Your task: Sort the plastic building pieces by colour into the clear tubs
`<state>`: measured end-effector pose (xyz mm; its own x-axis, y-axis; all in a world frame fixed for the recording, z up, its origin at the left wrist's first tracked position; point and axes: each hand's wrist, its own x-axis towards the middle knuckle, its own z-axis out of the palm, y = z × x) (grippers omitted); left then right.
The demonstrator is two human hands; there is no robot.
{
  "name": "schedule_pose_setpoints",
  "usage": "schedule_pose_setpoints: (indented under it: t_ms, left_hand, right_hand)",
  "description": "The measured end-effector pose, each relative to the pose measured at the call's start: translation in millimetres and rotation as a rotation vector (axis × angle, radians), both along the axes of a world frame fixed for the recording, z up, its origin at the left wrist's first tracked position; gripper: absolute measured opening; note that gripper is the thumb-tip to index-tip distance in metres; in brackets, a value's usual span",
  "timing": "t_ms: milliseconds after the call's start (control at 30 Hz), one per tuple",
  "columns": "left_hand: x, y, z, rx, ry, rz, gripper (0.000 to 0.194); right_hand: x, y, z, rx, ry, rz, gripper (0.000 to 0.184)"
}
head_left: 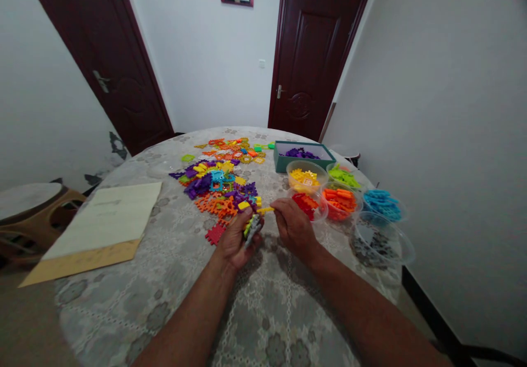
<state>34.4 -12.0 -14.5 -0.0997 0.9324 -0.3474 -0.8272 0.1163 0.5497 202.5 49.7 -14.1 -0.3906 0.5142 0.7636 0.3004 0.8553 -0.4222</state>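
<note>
My left hand (239, 239) is closed around a small cluster of plastic building pieces (252, 229), grey and yellow-green. A yellow plastic building piece (265, 210) is pinched in the fingertips of my right hand (294, 225), its far end close to the cluster; whether they touch I cannot tell. Just beyond my left hand lies a mixed pile of building pieces (220, 202) in orange, purple, blue and yellow. A red square piece (214, 234) rests beside my left wrist. Nearest my right hand is a clear bowl of red pieces (305, 205).
Clear bowls of yellow (304, 178), lime (345, 177), orange (340, 201), blue (382, 205) and grey pieces (374, 240) line the right side. Behind them stands a green box (284, 162) with purple pieces. Paper sheets (107, 218) lie at left on the round table (185, 317).
</note>
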Motion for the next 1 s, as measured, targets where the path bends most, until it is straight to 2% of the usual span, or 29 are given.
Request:
schedule_pose_setpoints:
  t_ms: [167,300,400,500,600,667,733,800,900,1000]
  left_hand:
    - [-2,2,0.1,-0.017,-0.017,0.015,0.025]
    - [-3,3,-3.1,-0.012,0.064,0.041,0.027]
    - [-2,2,-5.0,0.005,0.139,0.048,0.03]
    - [0,2,-5.5,0.008,0.23,0.019,0.031]
    - [2,0,-3.8,0.002,0.29,-0.027,0.034]
    - [3,-1,-1.6,0.0,0.312,-0.046,0.037]
    - [3,-3,0.9,-0.007,0.335,-0.064,0.041]
    - [4,-5,3.2,-0.017,0.371,-0.083,0.044]
    - [5,-8,6.5,0.009,0.445,-0.138,0.043]
    - [6,-11,9.3,0.097,0.583,-0.199,0.038]
  right_hand:
    - [11,7,7.8,-0.021,0.005,-0.114,0.026]
    - [26,21,24.7,-0.123,0.002,-0.269,0.029]
    - [40,43,42.9,-0.202,-0.013,-0.376,0.035]
    - [51,76,57.4,-0.21,-0.034,-0.491,0.037]
    - [56,103,63.0,-0.221,-0.032,-0.577,0.041]
    - [57,110,62.8,-0.223,-0.014,-0.598,0.044]
    - [54,103,61.0,-0.213,0.014,-0.58,0.043]
    - [45,84,59.2,-0.231,0.022,-0.502,0.04]
    - [27,45,58.6,-0.335,-0.031,-0.302,0.034]
    - [9,15,59.8,-0.461,-0.165,-0.099,0.031]
